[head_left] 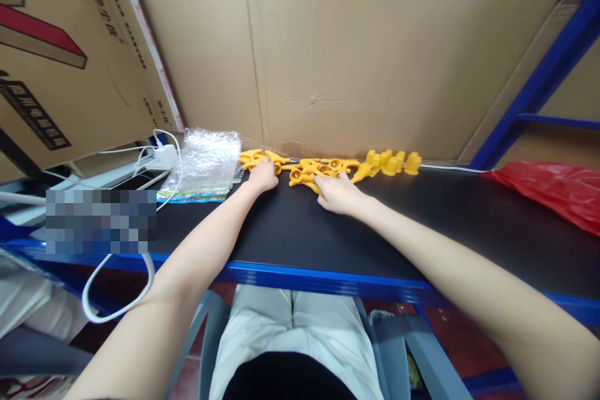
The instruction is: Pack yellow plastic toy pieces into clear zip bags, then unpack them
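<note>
Several yellow plastic parts (323, 169) lie in a row at the back of a black tabletop (422, 225), against a cardboard wall. My left hand (262, 176) reaches to the left end of the row, its fingers curled over a yellow piece (250, 158). My right hand (338, 194) rests knuckles up at the middle of the row, fingers bent down onto a yellow piece (309, 180). A cluster of short yellow caps (394, 162) stands upright at the right end, apart from both hands.
A stack of clear plastic bags (206, 162) lies left of the parts. A white charger (165, 155) with cables sits further left. A red plastic bag (553, 190) lies at the right. A blue frame rail (328, 278) edges the table front.
</note>
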Available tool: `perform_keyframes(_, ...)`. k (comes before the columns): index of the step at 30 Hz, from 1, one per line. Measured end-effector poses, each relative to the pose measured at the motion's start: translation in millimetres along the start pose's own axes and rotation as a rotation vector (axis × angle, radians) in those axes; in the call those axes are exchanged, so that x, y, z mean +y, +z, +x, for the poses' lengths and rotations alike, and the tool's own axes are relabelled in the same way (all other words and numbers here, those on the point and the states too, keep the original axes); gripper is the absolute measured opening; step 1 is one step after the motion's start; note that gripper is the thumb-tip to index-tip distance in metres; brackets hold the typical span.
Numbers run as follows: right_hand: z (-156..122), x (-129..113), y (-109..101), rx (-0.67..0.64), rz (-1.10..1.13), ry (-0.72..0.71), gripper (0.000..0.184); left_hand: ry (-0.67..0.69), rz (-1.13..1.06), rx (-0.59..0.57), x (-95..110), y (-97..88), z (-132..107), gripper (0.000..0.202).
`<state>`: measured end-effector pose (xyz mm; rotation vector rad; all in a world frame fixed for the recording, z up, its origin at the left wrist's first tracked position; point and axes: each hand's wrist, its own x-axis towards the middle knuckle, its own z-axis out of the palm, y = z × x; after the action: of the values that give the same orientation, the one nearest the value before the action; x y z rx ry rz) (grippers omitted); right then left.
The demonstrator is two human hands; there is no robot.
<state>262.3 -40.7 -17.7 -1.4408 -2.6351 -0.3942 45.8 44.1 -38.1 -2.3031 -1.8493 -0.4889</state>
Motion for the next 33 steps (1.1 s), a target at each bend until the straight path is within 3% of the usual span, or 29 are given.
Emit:
perform_keyframes(8, 0, 11, -8, 0.154, -0.056, -0.022, 0.029, -0.009, 0.059, -0.006, 3, -3.0, -2, 0.027)
perform_keyframes(12, -1, 15, -12, 0.219, -0.026, -0.023, 0.028, -0.009, 0.069, 0.073, 9, -10.0, -3, 0.024)
perform_keyframes(15, 0, 15, -13, 0.286, 0.007, 0.0, 0.026, 0.062, 0.009, 0.191, 18, -17.4, -6, 0.027)
perform_keyframes(18, 0, 14, -13, 0.371, 0.069, 0.053, 0.027, 0.229, -0.117, 0.258, 34, -24.4, -13, 0.032)
perform_keyframes(21, 1, 12, -16, 0.438, 0.162, 0.14, 0.029, 0.433, -0.229, 0.218, 51, -27.3, -21, 0.042)
perform_keyframes(25, 2, 13, -20, 0.501, 0.286, 0.277, 0.029, 0.591, -0.268, 0.073, 65, -21.3, -29, 0.048)
perform_keyframes(29, 5, 18, -18, 0.613, 0.358, 0.284, 0.03, 0.63, -0.234, -0.002, 67, -10.5, -29, 0.05)
perform_keyframes(33, 5, 22, -14, 0.699, 0.37, 0.186, 0.031, 0.63, -0.211, 0.075, 66, -10.4, -27, 0.043)
